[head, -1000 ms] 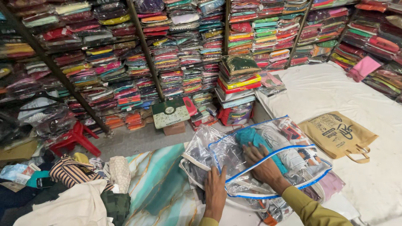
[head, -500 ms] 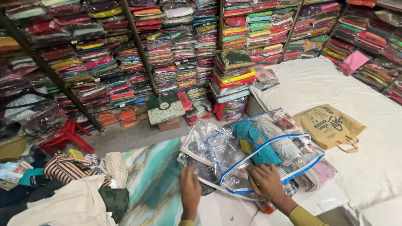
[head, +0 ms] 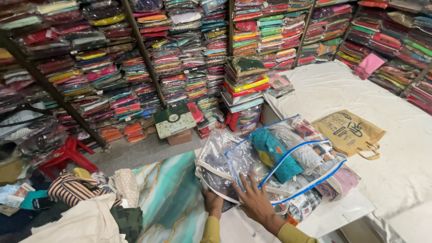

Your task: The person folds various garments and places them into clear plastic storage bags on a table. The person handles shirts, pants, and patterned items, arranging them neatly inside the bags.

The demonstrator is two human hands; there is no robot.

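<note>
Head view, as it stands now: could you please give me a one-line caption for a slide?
Both hands, left and right, press on a clear bag of folded cloth, beside shelves of packed fabric.

Two hands show at the bottom edge: the left hand [head: 212, 201] and the right hand [head: 254, 201], both on the clear plastic bags. Two clear zip bags [head: 288, 162] lie stacked, the upper one with blue piping. One tan paper carrier bag [head: 348, 131] lies on the white bench [head: 405, 148]. One red plastic stool [head: 65, 153] stands on the floor. One green box [head: 174, 120] rests by the shelves. One pink folded packet [head: 368, 65] lies at the far corner. The folded packets on the shelves [head: 180, 54] are too many to count.
</note>
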